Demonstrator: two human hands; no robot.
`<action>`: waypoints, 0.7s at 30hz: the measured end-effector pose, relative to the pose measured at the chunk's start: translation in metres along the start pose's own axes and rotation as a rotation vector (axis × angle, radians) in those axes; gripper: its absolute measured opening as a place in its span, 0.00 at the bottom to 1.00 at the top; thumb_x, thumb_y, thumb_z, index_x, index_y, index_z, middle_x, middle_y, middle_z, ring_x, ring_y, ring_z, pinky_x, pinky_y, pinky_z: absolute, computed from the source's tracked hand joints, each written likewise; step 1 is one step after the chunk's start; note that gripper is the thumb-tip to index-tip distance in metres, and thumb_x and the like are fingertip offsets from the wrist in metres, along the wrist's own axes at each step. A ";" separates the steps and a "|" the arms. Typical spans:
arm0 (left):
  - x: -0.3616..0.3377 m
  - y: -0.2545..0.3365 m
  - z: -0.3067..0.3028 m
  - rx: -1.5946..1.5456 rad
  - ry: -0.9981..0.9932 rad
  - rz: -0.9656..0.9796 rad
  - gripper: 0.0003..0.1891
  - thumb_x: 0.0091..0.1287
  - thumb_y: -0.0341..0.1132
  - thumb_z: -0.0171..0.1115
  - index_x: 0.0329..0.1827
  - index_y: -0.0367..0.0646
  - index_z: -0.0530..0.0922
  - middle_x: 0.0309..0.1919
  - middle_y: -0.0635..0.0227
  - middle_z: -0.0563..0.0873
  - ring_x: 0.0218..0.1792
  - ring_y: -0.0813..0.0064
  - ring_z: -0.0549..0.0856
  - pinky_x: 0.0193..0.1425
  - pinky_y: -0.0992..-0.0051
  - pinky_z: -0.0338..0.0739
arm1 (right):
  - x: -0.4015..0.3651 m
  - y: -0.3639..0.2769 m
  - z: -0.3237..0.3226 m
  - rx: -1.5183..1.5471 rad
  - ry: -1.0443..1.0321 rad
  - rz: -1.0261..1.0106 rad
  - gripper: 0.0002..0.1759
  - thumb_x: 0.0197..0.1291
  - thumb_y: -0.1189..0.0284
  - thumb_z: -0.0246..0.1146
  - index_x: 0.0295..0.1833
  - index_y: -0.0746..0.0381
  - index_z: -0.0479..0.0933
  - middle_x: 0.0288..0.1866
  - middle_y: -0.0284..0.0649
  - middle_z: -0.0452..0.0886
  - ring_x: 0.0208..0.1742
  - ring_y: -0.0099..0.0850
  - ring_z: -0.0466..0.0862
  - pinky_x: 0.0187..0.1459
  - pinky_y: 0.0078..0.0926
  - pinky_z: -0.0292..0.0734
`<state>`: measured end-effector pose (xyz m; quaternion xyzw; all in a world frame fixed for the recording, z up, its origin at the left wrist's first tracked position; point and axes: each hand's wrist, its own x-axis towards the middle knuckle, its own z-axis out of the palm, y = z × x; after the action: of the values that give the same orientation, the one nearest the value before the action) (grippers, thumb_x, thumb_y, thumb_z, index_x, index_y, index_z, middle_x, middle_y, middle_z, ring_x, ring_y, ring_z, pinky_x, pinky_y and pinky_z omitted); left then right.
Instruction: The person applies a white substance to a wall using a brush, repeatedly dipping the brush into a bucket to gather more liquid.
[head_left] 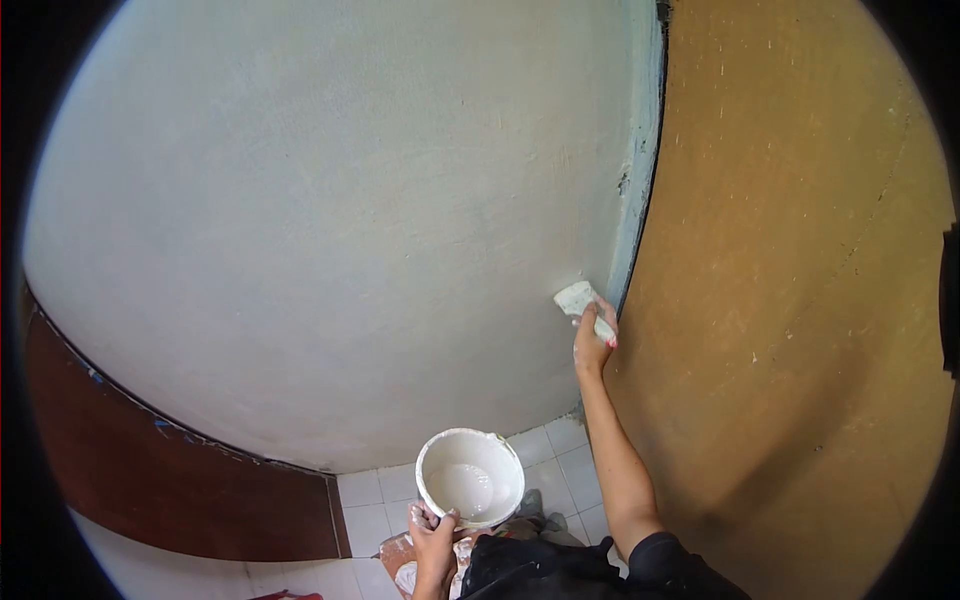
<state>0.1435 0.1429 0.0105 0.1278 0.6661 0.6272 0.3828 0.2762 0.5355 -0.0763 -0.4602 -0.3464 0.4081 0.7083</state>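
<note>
Flat brush, coated white, at the lower right of the pale grey wall, near that wall's right edge. Its broad end faces the wall surface; whether it touches or sits just off, I cannot tell. My right hand grips the handle, thumb laid along it, fingers curled around; white smears on the skin, a small spot of pink-red by the handle's end. Right arm stretched well forward, bare below a black sleeve.

My left hand holds the white bucket close to my body, pinching its near side: thumb up by the rim, fingers against the outside. Fingertips daubed white. Bucket tilts so I look down into it; white liquid pools at the bottom, inner sides coated. From here it shows just below the grey wall's bottom edge, over the tiled floor.

Surroundings: pale blue strip runs down the grey wall's right edge, dark line beside it, chipped in places. Beyond it, an ochre surface, scuffed, with a soft shadow low down. Dark red-brown panel along the grey wall's lower left edge. Below my left hand, a reddish-brown, white-smeared thing, partly hidden; cannot tell what.
</note>
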 end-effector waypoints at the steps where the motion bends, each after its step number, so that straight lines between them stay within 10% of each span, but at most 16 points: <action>1: -0.005 -0.003 -0.002 -0.002 0.007 0.001 0.16 0.65 0.20 0.60 0.54 0.39 0.67 0.47 0.59 0.84 0.39 0.69 0.90 0.33 0.69 0.91 | 0.003 -0.024 0.004 -0.037 -0.018 -0.039 0.14 0.74 0.72 0.59 0.59 0.68 0.78 0.48 0.43 0.86 0.37 0.26 0.85 0.41 0.23 0.82; 6: 0.008 0.018 0.014 0.045 0.010 -0.112 0.17 0.64 0.19 0.62 0.51 0.39 0.67 0.43 0.62 0.82 0.37 0.73 0.87 0.34 0.70 0.91 | 0.081 -0.168 0.060 -0.007 -0.061 -0.527 0.16 0.73 0.70 0.62 0.62 0.66 0.80 0.50 0.45 0.88 0.47 0.30 0.87 0.45 0.27 0.83; 10: 0.009 0.007 0.011 0.025 0.004 -0.056 0.15 0.66 0.21 0.60 0.52 0.38 0.67 0.45 0.59 0.83 0.38 0.68 0.89 0.33 0.69 0.92 | 0.098 -0.267 0.095 0.321 -0.113 -0.486 0.19 0.75 0.66 0.62 0.62 0.68 0.77 0.47 0.45 0.86 0.42 0.27 0.87 0.42 0.25 0.85; 17: 0.010 0.024 0.017 -0.002 -0.013 -0.129 0.17 0.64 0.20 0.64 0.50 0.41 0.67 0.39 0.67 0.80 0.34 0.77 0.84 0.32 0.71 0.90 | 0.051 -0.123 0.057 0.216 -0.052 -0.272 0.15 0.75 0.73 0.60 0.63 0.67 0.75 0.57 0.46 0.82 0.53 0.33 0.85 0.47 0.29 0.87; 21: 0.029 -0.011 -0.005 0.016 -0.043 -0.110 0.17 0.64 0.20 0.64 0.50 0.42 0.66 0.39 0.67 0.79 0.34 0.76 0.83 0.31 0.71 0.89 | 0.017 -0.065 0.022 0.006 -0.046 -0.069 0.12 0.74 0.71 0.61 0.56 0.67 0.79 0.45 0.44 0.86 0.38 0.28 0.87 0.38 0.26 0.84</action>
<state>0.1242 0.1558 -0.0107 0.1074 0.6689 0.5968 0.4299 0.2811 0.5431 -0.0062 -0.4365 -0.3770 0.3950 0.7151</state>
